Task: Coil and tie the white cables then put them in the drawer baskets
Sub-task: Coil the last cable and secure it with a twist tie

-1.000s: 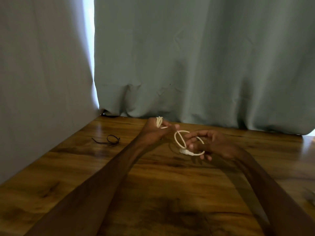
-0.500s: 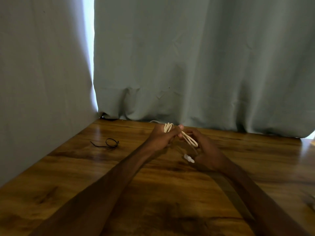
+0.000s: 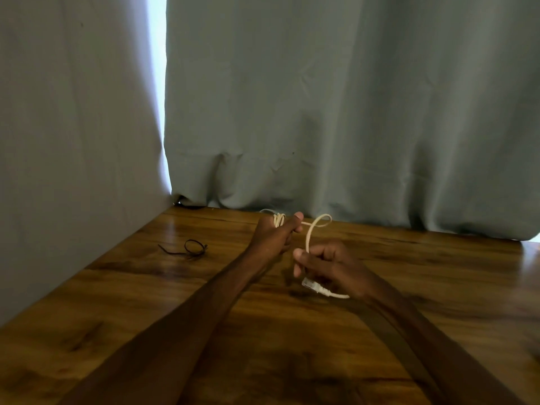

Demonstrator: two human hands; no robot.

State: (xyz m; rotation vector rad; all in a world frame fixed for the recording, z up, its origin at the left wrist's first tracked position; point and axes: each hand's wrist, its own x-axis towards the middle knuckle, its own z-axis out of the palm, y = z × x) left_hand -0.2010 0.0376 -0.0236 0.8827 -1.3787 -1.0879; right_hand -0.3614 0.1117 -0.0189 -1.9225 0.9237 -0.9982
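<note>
cable: the thin white cable (image 3: 309, 238) is held up above the brown wooden desk (image 3: 263, 340), strung between both hands; an open loop arches across the gap
left hand: the left hand (image 3: 273, 239) is wrapped round a small bundle of coils; fingers (image 3: 298, 216) clamped on it, thumb on top
right hand: the right hand (image 3: 331, 266) is pinched on the loose run; the clear plastic plug (image 3: 311, 285) pokes out underneath
handling: probably light, floppy, a bit springy; coils could pop open if the pinch is eased; best gripped where the coils bunch, not by the plug
hard to see: coil count is buried in the left fist; no drawer baskets in view; the thin black looped tie (image 3: 193, 248) on the desk is too blurry to be called for sure
</note>
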